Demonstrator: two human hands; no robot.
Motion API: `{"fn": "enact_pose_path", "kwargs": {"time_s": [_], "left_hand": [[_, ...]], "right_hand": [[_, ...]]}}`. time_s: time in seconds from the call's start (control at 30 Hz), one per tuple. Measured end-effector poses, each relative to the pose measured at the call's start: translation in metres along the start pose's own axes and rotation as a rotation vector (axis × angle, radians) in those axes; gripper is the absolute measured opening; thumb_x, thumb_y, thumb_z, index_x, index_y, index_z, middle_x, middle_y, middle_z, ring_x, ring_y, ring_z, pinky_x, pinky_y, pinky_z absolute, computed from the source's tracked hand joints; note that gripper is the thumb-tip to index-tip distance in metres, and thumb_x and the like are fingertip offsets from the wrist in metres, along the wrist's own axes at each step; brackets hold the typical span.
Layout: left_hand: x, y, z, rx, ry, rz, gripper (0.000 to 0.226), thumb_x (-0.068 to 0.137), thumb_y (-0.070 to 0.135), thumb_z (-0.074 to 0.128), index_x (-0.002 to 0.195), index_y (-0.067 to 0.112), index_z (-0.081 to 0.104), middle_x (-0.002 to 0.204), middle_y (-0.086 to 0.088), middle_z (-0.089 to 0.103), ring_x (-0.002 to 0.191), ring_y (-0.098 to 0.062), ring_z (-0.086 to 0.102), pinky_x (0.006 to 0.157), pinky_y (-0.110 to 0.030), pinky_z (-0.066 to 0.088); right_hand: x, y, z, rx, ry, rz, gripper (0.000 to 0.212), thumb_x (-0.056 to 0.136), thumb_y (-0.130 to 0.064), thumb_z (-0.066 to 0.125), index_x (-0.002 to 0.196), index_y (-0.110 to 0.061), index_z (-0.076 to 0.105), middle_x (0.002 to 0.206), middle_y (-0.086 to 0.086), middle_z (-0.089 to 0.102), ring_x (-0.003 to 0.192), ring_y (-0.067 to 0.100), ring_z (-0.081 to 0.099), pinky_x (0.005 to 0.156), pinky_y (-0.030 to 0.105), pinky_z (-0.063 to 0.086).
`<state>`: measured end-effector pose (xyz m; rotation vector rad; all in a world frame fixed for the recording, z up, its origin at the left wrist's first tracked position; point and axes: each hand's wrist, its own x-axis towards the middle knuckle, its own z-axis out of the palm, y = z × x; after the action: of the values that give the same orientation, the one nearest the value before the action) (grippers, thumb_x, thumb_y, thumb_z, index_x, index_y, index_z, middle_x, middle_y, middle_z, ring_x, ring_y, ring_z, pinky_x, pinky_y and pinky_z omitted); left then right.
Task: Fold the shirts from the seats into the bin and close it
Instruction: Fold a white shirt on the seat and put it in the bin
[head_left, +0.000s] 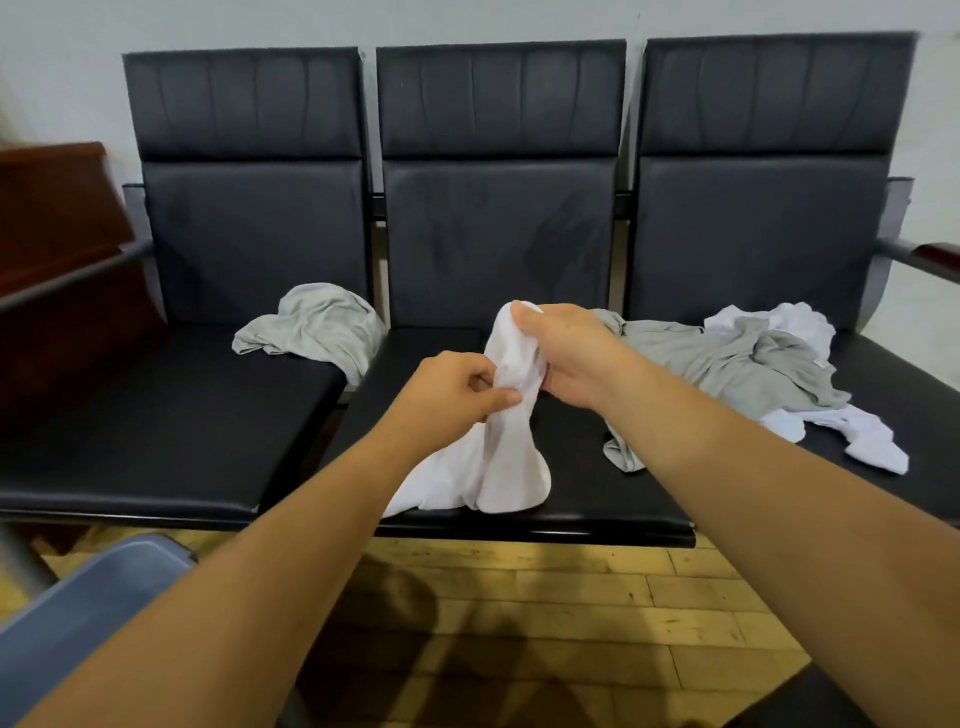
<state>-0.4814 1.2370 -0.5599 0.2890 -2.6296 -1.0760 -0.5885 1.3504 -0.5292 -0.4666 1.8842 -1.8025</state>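
A bunched white shirt (506, 457) hangs over the middle seat (597, 499), its lower part resting on the cushion. My right hand (566, 353) grips its top. My left hand (457, 389) pinches the cloth a little lower, on the left side. A crumpled grey shirt (317, 322) lies at the back of the left seat. Another grey shirt (737, 364) sprawls across the right seat on top of a second white shirt (872, 447). A corner of the blue-grey bin (88, 613) shows on the floor at the lower left.
Three joined black seats with tall backs stand against a pale wall. A dark wooden cabinet (57, 223) is at the far left, and a metal armrest (914, 254) at the right. Wooden floor (545, 597) lies below the seats.
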Motion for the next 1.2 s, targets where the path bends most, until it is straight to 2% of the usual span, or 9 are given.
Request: {"fn": "enact_pose_path", "kwargs": {"time_s": [0.1,0.23,0.4,0.63,0.73,0.9,1.03,1.13,1.2], "left_hand": [[0.0,-0.002,-0.006,0.047,0.007,-0.014,0.018,0.095,0.032,0.067,0.087,0.018,0.075,0.081,0.001,0.075,0.08,-0.012,0.072,0.067,-0.023,0.053],[-0.001,-0.01,-0.015,-0.149,-0.003,-0.058,0.019,0.099,0.023,0.062,0.09,0.014,0.076,0.086,0.001,0.078,0.085,-0.01,0.074,0.09,-0.034,0.059],[-0.009,-0.004,-0.005,-0.23,-0.203,-0.048,0.034,0.09,0.046,0.068,0.104,0.016,0.073,0.101,0.002,0.076,0.1,-0.009,0.071,0.091,-0.031,0.058],[0.003,-0.014,0.001,-0.111,-0.019,-0.031,0.02,0.094,0.024,0.068,0.098,0.006,0.074,0.085,-0.007,0.076,0.08,-0.014,0.074,0.082,-0.038,0.061],[0.002,-0.016,-0.005,-0.111,-0.003,-0.055,0.015,0.097,0.017,0.062,0.099,0.012,0.077,0.085,-0.004,0.076,0.08,-0.012,0.074,0.076,-0.027,0.059],[0.003,-0.021,-0.017,-0.122,-0.039,-0.115,0.022,0.102,0.013,0.053,0.103,0.009,0.074,0.089,-0.006,0.077,0.085,-0.016,0.075,0.084,-0.032,0.06],[0.008,-0.015,-0.014,-0.676,0.152,-0.362,0.02,0.101,0.006,0.046,0.086,0.007,0.059,0.085,-0.009,0.066,0.076,-0.021,0.068,0.068,-0.032,0.059],[0.015,-0.024,-0.022,-0.85,0.325,-0.464,0.02,0.095,0.021,0.051,0.095,0.003,0.061,0.087,-0.006,0.063,0.076,-0.02,0.061,0.074,-0.034,0.051],[0.014,-0.029,-0.035,-0.619,0.231,-0.361,0.046,0.088,0.047,0.062,0.107,0.005,0.066,0.098,-0.001,0.069,0.088,-0.018,0.064,0.085,-0.036,0.052]], "right_hand": [[0.0,0.001,-0.003,-0.085,0.016,-0.033,0.026,0.1,-0.037,0.055,0.112,-0.016,0.064,0.112,0.008,0.069,0.102,0.025,0.067,0.095,0.046,0.055],[0.003,0.001,-0.012,-0.197,-0.048,-0.086,0.044,0.088,-0.052,0.067,0.115,-0.017,0.07,0.109,0.002,0.074,0.105,0.021,0.068,0.096,0.043,0.054],[0.008,0.006,-0.006,0.0,-0.058,0.082,0.035,0.093,-0.028,0.067,0.12,-0.008,0.062,0.113,0.016,0.07,0.101,0.032,0.07,0.091,0.051,0.057],[0.01,0.009,-0.005,0.01,-0.207,0.047,0.041,0.089,-0.017,0.073,0.125,-0.002,0.061,0.118,0.02,0.068,0.104,0.036,0.07,0.09,0.052,0.057],[0.007,0.008,-0.013,-0.16,-0.273,-0.036,0.039,0.081,-0.019,0.081,0.114,-0.001,0.068,0.109,0.018,0.073,0.102,0.034,0.071,0.093,0.05,0.056],[0.005,0.005,-0.024,-0.362,-0.236,-0.105,0.033,0.078,-0.026,0.084,0.101,-0.006,0.074,0.099,0.012,0.076,0.097,0.029,0.073,0.092,0.048,0.057],[0.003,0.0,-0.026,-0.357,-0.293,-0.084,0.029,0.08,-0.022,0.082,0.101,-0.004,0.073,0.094,0.012,0.075,0.085,0.024,0.072,0.083,0.039,0.058],[0.003,-0.004,-0.033,-0.675,-0.307,-0.106,0.026,0.081,-0.026,0.081,0.09,-0.003,0.072,0.077,0.01,0.064,0.071,0.02,0.062,0.068,0.035,0.052],[0.006,-0.005,-0.039,-0.868,-0.211,-0.174,0.026,0.087,-0.028,0.075,0.084,-0.003,0.069,0.073,0.007,0.055,0.068,0.017,0.052,0.064,0.029,0.043]]}}
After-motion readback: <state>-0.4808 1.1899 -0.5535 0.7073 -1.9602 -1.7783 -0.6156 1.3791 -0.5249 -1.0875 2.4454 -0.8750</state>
